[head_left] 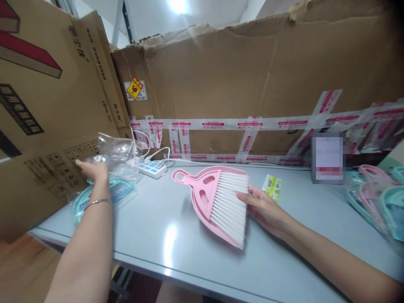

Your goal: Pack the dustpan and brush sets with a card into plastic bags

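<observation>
My right hand [263, 206] grips a pink dustpan [202, 195] with a white-bristled brush [232, 198] nested in it, thumb over the bristles and the other fingers behind. The set is held tilted above the table, its looped handle pointing left. Over at the left, my left hand [93, 169] is stretched out beside a crumpled clear plastic bag [118, 151]; its visible fingers look extended. Below that hand lies a teal dustpan set [118, 189] in clear wrapping, partly hidden by my forearm.
A white power strip [153, 168] with plugged-in cables stands by the back cardboard [214, 84]. A yellow-green label card [272, 188] lies behind my right hand. Wrapped pink and teal dustpan sets [375, 198] are piled at the right, near an upright blurred-out object [328, 158]. A large carton [57, 101] borders the left.
</observation>
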A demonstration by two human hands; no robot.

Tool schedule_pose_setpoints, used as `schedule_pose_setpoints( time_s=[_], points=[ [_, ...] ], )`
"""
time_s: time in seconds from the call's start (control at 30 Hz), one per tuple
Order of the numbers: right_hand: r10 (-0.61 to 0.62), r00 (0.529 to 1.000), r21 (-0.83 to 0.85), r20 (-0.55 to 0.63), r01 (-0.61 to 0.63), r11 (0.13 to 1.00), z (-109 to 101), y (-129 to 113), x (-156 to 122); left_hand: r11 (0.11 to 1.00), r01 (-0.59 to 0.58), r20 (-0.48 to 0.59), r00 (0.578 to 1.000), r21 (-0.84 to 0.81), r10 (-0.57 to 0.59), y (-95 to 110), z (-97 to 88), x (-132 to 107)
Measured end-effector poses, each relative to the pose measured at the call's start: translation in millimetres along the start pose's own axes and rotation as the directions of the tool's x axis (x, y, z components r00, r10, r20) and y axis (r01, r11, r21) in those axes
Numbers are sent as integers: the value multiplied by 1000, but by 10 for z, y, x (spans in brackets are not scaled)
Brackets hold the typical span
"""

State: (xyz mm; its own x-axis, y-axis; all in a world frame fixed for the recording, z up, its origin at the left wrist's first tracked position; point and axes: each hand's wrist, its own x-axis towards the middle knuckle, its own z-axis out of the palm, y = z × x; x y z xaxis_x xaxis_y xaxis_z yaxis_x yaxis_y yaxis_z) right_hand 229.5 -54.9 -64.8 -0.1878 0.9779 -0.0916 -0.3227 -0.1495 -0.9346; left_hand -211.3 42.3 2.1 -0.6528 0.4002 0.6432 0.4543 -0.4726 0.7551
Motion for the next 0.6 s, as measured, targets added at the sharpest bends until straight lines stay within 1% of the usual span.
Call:
schedule_pose_setpoints(
  time_s=[0.07,0.1,0.13,0.17,0.2,0.23,0.27,0.3,0.33,0.37,0.4,0.43,0.47,0.5,0.53,0.57,0.6],
  points=[
    [2,1000,27,-3,-2,1000,-15,6,17,991,-103,-73,991,89,110,86,54,-158],
    [1,1000,47,-8,-1,999,-22,2,25,976,-185,-64,979,118,194,185,129,-266],
    [-1,1000,70,-12,2,998,-27,-7,32,953,-289,-1,957,87,290,315,225,-392],
    [-3,1000,92,-16,4,996,-29,-20,35,941,-338,101,935,-27,339,464,335,-538],
    [-4,1000,109,-15,6,994,-26,-36,36,940,-280,230,919,-193,321,620,447,-702],
    [-7,1000,118,-9,8,993,-20,-51,36,939,-107,453,854,-326,255,771,552,-879],
    [-9,1000,116,5,9,993,-13,-64,35,922,121,701,687,-368,190,904,641,-1060],
    [-11,1000,104,28,9,995,-6,-73,35,889,299,864,471,-348,180,1013,711,-1235],
    [-6,998,78,64,1,997,-1,-78,37,849,416,927,317,-327,202,1094,760,-1393],
    [13,994,36,108,-16,999,1,-81,42,805,498,941,255,-324,221,1148,789,-1523],
    [39,989,-26,143,-36,999,2,-84,48,767,544,939,233,-340,251,1177,802,-1621],
    [50,989,-108,140,-35,994,5,-92,54,739,559,927,251,-375,280,1189,801,-1685],
    [6,997,-203,81,10,979,13,-108,56,725,551,910,276,-413,309,1190,792,-1718],
    [-115,993,-317,-10,106,942,30,-133,52,725,525,895,288,-446,342,1188,777,-1725],
    [-301,950,-451,-88,232,862,59,-169,41,733,491,882,288,-471,374,1187,758,-1714],
    [-506,858,-587,-91,365,723,103,-214,23,744,455,872,281,-488,400,1191,739,-1695],
    [-660,752,-694,3,476,540,161,-266,0,755,423,865,272,-501,422,1202,720,-1674]
  ],
)
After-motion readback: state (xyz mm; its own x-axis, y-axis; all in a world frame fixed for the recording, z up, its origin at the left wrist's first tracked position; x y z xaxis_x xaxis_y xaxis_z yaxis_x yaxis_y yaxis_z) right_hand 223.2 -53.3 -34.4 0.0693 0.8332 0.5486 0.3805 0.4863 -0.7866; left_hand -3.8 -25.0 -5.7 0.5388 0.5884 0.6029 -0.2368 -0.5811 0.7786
